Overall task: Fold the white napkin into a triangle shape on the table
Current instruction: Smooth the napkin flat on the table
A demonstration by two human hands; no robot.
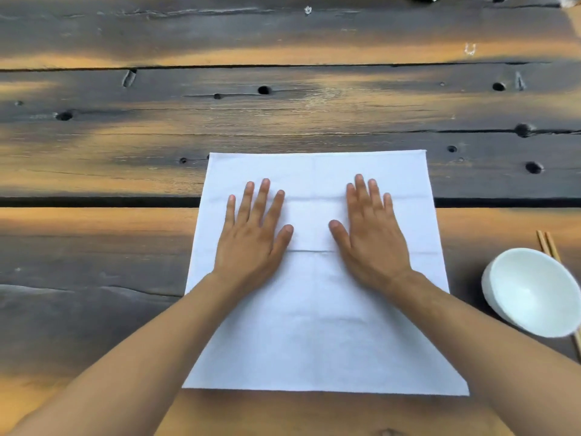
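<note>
Head view: your left hand's fingers [263, 196] lie straight and slightly fanned, palm down, pressing flat on the white napkin [317, 325]; nothing is gripped or pinched. Right hand's fingers [369, 196] match — straight, spread a little, flat on the cloth. Thumbs angle inward toward each other with a strip of napkin showing between them. Left hand [254, 243] sits on the napkin's left-centre, right hand [372, 247] on the right-centre, both in the upper half of the cloth. Your bare forearms cross the napkin's lower corners. Napkin lies spread open as a square, unfolded, faint crease lines running across it between your hands. It rests on a weathered wooden plank table [125, 136]. White bowl [531, 292] sits tilted near the napkin's right edge, apart from it, with chopsticks [547, 245] just behind and under the bowl.
</note>
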